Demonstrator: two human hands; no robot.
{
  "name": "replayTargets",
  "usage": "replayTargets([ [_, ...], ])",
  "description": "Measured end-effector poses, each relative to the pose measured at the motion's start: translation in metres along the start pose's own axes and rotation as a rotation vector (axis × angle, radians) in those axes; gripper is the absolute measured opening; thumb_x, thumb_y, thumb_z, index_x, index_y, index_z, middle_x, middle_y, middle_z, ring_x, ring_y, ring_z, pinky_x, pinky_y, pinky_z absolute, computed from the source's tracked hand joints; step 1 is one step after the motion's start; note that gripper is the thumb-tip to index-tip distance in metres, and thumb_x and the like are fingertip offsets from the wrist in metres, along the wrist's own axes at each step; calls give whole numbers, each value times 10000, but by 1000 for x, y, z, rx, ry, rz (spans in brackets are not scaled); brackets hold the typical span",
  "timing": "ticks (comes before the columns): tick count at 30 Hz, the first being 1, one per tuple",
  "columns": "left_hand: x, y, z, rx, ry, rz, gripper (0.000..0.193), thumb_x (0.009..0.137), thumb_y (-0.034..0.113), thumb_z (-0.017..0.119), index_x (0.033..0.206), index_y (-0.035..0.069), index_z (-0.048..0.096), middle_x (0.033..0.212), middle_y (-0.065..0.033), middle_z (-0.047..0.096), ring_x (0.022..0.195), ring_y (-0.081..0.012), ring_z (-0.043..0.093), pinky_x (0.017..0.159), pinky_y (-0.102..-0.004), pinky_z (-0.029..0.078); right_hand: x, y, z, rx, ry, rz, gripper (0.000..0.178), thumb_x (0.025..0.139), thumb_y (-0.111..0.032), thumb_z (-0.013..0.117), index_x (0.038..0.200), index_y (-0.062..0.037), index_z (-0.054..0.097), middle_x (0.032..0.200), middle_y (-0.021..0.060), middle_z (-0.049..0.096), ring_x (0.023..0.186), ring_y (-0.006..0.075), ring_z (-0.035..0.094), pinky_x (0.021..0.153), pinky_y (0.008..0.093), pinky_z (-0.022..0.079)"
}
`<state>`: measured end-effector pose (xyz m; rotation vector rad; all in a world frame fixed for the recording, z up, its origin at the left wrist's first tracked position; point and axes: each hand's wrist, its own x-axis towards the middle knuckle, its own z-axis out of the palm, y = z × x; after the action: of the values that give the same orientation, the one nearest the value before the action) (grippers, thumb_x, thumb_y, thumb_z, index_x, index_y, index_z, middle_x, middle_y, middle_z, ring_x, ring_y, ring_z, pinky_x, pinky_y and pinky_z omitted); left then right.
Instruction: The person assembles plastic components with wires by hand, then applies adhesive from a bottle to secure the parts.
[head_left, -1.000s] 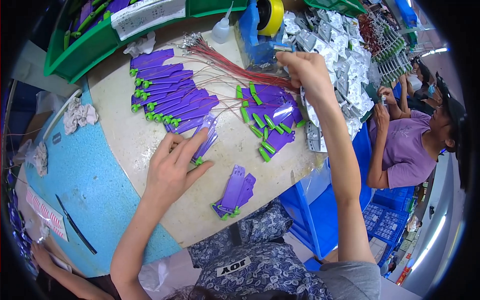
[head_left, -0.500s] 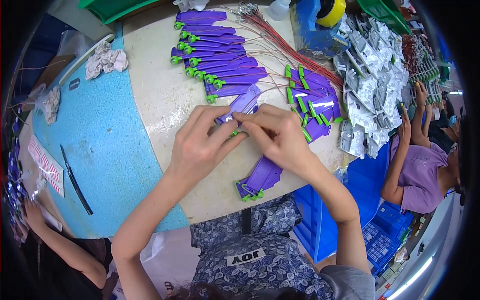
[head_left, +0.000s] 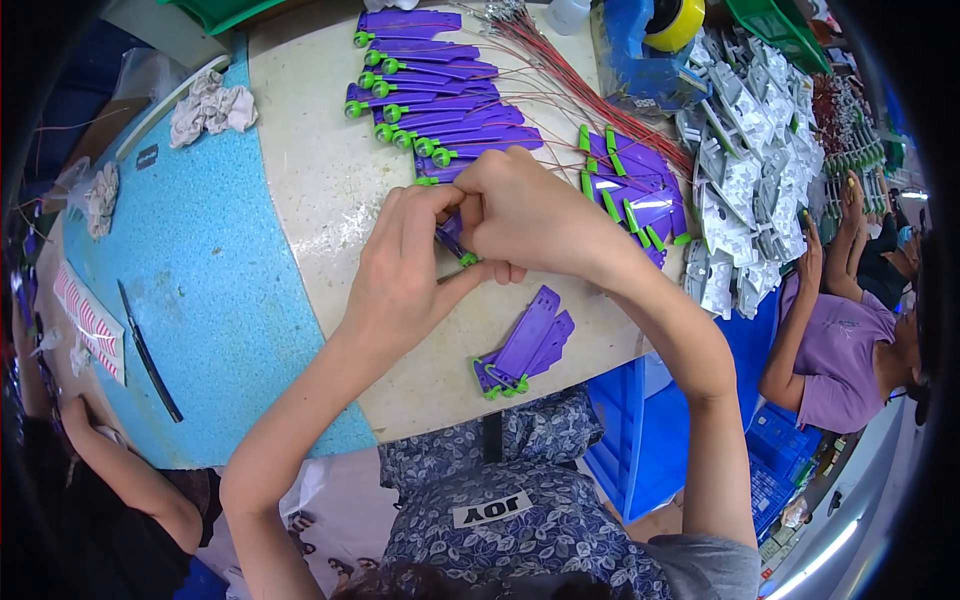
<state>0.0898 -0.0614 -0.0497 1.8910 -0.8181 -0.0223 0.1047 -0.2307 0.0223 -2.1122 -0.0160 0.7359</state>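
Near the table's centre, the left hand and right hand pinched a purple part between them, apparently so one braced it for the other, while similar parts lay fanned toward twelve o'clock, perhaps leaving working room.

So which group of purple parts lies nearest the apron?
The small stack, lying by itself just beyond the apron; the fanned row and the pile beside the silvery parts both lie farther away.
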Motion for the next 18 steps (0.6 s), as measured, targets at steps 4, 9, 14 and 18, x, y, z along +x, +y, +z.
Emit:
replayTargets([
  [4,2,1,-3,-31,7,-25,606,649,38,850,1150,-22,515,1053,-186,564,941,-388,565,826,-443,483,-3,6,1,31,173,12,80,738,-4,649,716,73,654,626,168,652,542,248,668,547,357,537],
  [9,-25,41,-1,96,-14,143,436,715,245,799,1030,4,617,1028,-132,563,934,-308,537,798,-425,454,35,30,-52,-240,913,-255,120,794,-70,673,841,38,700,754,217,683,708,372,686,694,436,557],
  [14,-48,61,15,134,-209,99,383,711,184,799,1048,36,694,1070,-123,595,915,-309,555,806,-400,459,95,56,-67,-644,1029,-363,91,838,-68,684,892,0,713,900,173,674,802,343,679,739,408,543],
  [18,-34,46,4,112,-154,31,292,769,78,738,1058,47,714,1115,-108,616,1014,-310,574,813,-380,488,82,55,-74,-783,1076,-533,105,847,-76,656,913,-3,693,907,205,659,750,384,675,707,446,557],
])
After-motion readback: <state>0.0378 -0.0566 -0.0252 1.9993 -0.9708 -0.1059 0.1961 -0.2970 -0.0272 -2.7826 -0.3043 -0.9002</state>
